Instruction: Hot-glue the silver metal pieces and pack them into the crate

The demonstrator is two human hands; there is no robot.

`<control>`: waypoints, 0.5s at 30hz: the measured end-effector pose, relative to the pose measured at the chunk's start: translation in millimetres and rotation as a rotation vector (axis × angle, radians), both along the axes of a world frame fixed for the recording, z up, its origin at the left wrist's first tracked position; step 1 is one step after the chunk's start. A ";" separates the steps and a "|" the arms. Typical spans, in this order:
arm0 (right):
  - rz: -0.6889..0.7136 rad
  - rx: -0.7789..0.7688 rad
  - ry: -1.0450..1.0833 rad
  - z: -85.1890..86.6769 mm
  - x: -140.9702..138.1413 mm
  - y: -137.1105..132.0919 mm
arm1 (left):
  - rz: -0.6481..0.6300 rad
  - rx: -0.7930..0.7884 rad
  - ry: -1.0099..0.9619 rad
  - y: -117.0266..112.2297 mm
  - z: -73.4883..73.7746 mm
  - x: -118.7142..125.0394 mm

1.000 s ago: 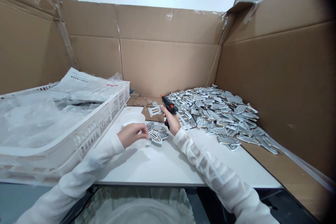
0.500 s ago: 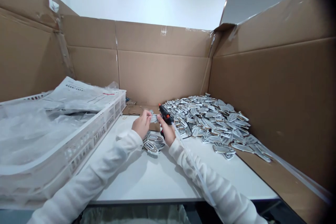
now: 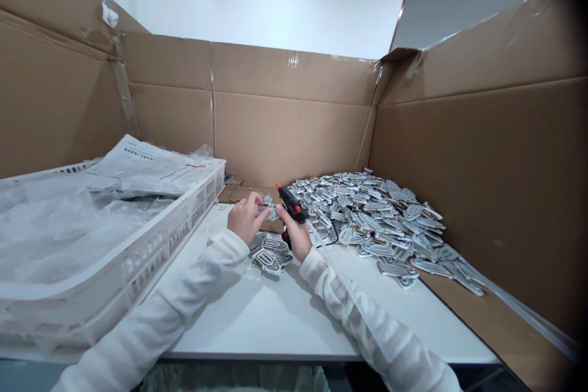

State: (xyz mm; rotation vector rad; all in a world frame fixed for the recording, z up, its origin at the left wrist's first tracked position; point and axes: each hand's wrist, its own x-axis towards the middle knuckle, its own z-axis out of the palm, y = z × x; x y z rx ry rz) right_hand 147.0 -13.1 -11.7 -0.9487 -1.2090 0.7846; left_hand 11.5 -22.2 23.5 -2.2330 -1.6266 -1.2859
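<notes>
My right hand (image 3: 297, 236) is wrapped round a black glue gun (image 3: 291, 203) with an orange tip pointing up and away to the left. A clear glue stick (image 3: 328, 257) trails from its back along my right sleeve. My left hand (image 3: 247, 218) pinches a small grey-white flat piece (image 3: 271, 211), with my right fingertips close to its other edge; whether they touch it I cannot tell. Just below both hands, a small stack of white shield-shaped pieces (image 3: 268, 260) with dark outlines lies on the white table (image 3: 257, 324).
A large heap of similar flat pieces (image 3: 367, 214) covers the back right of the table. On the left stands a white plastic basket (image 3: 184, 211) holding clear bags and a printed white bag (image 3: 151, 165). Cardboard walls (image 3: 294, 128) enclose the back and sides.
The view has shifted slightly, so the scene sits a little lower and to the right. My left fingers have changed position on the small piece. The glue gun stays in my right hand.
</notes>
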 end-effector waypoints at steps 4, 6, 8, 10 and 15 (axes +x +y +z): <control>0.045 -0.028 0.028 5.3 -1.1 -3.4 | 0.005 0.106 0.024 2.1 -0.1 -3.8; 0.046 -0.012 0.034 6.6 -1.0 -3.8 | -0.044 0.114 0.031 4.2 -1.8 -4.5; 0.049 0.004 0.048 7.1 -0.6 -3.2 | -0.102 0.094 0.021 6.3 -3.8 -4.7; 0.062 0.008 0.057 7.2 -0.1 -1.9 | -0.156 0.068 -0.014 8.3 -6.4 -4.3; 0.055 -0.045 0.043 4.7 1.2 3.2 | -0.361 -0.284 -0.232 14.9 -17.1 0.5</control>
